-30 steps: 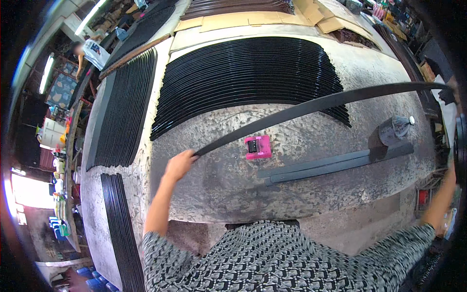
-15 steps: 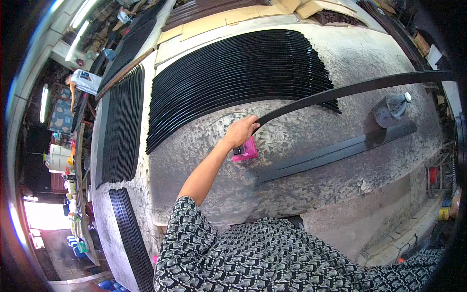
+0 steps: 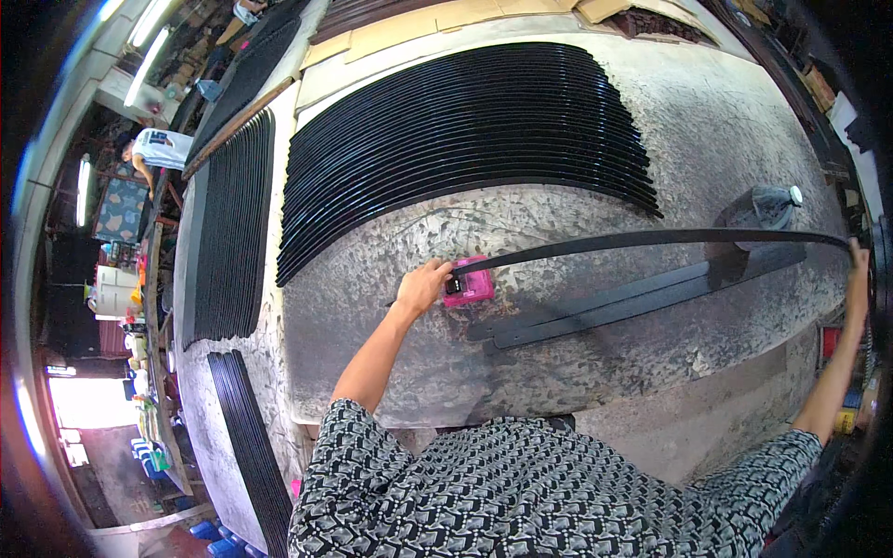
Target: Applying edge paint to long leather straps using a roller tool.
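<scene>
A long, thin black strip (image 3: 651, 238) stretches across the worktable (image 3: 558, 381), bowed slightly upward. My left hand (image 3: 425, 286) is closed around its left end, and my right hand (image 3: 858, 255) grips the other end at the far right, partly lost in the dark rim. Right beside my left fingers lies a bright pink block-like item (image 3: 476, 283) with a small black piece on its left side. Beneath the strip, flat dark grey bars (image 3: 633, 305) rest on the table. Many glossy black strips (image 3: 465, 130) lie side by side beyond my hands.
A cloudy plastic jug (image 3: 770, 210) with a white cap stands behind the held strip. More black strips lie in a left bundle (image 3: 233, 242) and a near-left bundle (image 3: 247, 446). Cardboard (image 3: 409, 35) lines the far edge. Another person (image 3: 160, 149) works at the far left.
The strip's right end has come down and nearer. My left hand has shifted left and slightly nearer, and my right hand has come into view on the strip's right end.
</scene>
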The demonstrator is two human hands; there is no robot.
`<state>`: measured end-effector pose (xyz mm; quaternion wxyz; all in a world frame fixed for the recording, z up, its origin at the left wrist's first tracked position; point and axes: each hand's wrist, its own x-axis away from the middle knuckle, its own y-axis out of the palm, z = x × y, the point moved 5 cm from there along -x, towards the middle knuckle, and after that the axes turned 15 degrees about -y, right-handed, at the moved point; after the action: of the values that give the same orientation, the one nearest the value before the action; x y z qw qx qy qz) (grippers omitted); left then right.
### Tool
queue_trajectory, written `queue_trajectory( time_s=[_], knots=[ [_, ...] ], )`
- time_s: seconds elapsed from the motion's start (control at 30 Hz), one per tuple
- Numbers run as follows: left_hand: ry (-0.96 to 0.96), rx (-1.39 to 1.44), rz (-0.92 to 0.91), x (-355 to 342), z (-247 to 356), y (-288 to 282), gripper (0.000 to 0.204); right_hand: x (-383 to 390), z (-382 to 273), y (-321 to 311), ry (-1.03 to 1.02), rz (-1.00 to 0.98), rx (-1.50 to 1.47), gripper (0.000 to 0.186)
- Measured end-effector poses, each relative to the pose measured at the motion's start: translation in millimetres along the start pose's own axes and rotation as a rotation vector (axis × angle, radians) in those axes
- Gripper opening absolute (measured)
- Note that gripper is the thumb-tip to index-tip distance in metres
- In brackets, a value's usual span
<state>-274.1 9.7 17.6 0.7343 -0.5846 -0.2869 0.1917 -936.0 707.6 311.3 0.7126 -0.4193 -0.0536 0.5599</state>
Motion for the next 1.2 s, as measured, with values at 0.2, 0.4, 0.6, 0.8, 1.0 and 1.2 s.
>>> queue_trajectory(
  time_s=[0.2,0.4,0.6,0.8,1.0,1.2],
  knots=[
    [-0.239,-0.137,-0.061,66.6,-106.7,-5.6,0.021,-29.7,-218.3,47.5,0.009,-0.192,-0.313,0.055],
    [-0.412,-0.167,-0.069,130.6,-196.1,-14.3,0.017,-71.4,-363.0,35.7,0.000,-0.327,-0.480,0.049],
    [-0.564,-0.226,-0.065,192.4,-293.1,-24.1,0.016,-99.8,-473.3,6.1,-0.101,-0.329,-0.673,0.044],
    [-0.757,-0.274,-0.078,278.1,-420.7,-37.1,0.017,-136.0,-598.1,-71.7,-0.197,-0.292,-0.793,0.045],
    [-0.838,-0.365,0.020,378.4,-548.4,-72.7,0.018,-159.2,-728.5,-170.1,-0.298,-0.175,-0.863,0.043],
    [-1.031,-0.560,-0.009,494.8,-664.1,-142.0,0.018,-175.9,-845.7,-262.9,-0.409,-0.104,-1.016,0.057]
  ],
)
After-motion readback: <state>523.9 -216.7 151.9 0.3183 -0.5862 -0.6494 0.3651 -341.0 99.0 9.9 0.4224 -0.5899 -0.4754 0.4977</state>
